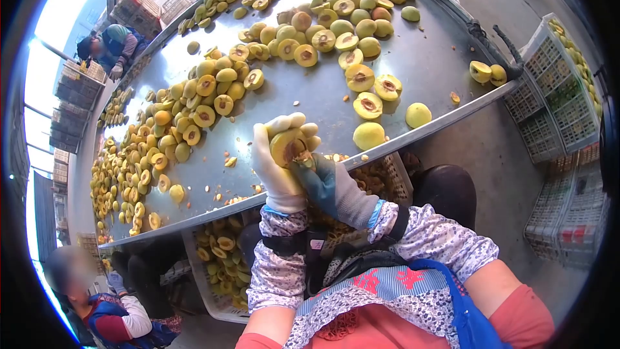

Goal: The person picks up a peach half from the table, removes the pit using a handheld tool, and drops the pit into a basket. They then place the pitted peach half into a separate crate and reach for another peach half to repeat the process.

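Note:
My left hand (279,161), in a white glove, is wrapped round a yellow-green peach half (288,146), its cut face with the brown centre turned up. Against the lower edge of that face presses my right hand (334,189), in a grey and teal glove, with its fingers closed. Whatever the right fingers grip is hidden; crumbly brown and yellow bits show at the thumb. Just beyond my hands, several cut peach halves (368,105) lie on the metal table (310,100).
A long heap of peach halves (194,100) crosses the table. Below its near edge stand crates of peach pieces (223,252). Stacked plastic crates (558,84) are at the right. Co-workers (116,310) sit at the lower left and upper left (119,45).

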Demonstrator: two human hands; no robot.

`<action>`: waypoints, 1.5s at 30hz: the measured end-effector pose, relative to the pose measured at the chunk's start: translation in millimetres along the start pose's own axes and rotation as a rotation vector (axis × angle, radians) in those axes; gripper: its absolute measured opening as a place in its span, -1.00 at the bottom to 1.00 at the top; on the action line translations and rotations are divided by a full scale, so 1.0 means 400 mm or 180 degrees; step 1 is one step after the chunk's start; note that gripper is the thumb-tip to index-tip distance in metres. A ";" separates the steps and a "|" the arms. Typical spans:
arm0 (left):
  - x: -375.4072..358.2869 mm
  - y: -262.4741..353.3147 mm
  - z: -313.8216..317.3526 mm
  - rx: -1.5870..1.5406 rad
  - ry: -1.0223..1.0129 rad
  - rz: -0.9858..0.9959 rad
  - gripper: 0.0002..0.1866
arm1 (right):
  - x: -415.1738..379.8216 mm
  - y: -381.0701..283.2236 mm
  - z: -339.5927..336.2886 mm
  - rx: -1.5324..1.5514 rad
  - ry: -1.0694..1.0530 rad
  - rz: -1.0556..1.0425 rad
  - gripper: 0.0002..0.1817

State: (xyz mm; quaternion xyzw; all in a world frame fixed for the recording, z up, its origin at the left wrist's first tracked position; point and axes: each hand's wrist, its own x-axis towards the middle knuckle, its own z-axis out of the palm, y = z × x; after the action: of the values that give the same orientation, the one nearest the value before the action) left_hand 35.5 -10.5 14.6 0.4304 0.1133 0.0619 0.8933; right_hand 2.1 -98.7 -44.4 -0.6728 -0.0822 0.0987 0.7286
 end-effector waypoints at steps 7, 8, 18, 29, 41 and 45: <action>-0.003 -0.009 -0.019 0.0384 -0.0020 0.0287 -0.56 | 0.004 0.014 -0.002 -0.0028 -0.0233 0.0185 -0.46; 0.000 -0.011 -0.021 0.0537 -0.0125 0.0428 -0.56 | 0.007 0.023 -0.002 0.0027 -0.0204 0.0022 -0.49; -0.016 -0.009 -0.005 0.0244 -0.0061 0.0379 -0.60 | -0.016 -0.046 -0.006 0.0196 -0.0137 -0.0104 -0.64; 0.011 0.020 -0.036 0.0267 -0.0749 -0.0512 -0.49 | -0.009 -0.019 -0.021 0.0121 -0.0284 -0.0318 -0.58; 0.043 0.070 -0.069 0.1551 -0.1314 -0.0253 -0.47 | -0.006 -0.084 -0.072 0.0191 -0.1456 0.1070 -0.39; 0.033 0.055 -0.056 0.1537 -0.1304 -0.0311 -0.49 | -0.022 -0.150 -0.100 0.0652 -0.1777 0.1884 -0.38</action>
State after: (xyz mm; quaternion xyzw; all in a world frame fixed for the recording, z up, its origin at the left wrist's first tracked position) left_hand 42.1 22.9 16.4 0.6276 -0.0369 -0.0977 0.7715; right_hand 5.7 -144.0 12.3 -0.5389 -0.0694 0.4899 0.6817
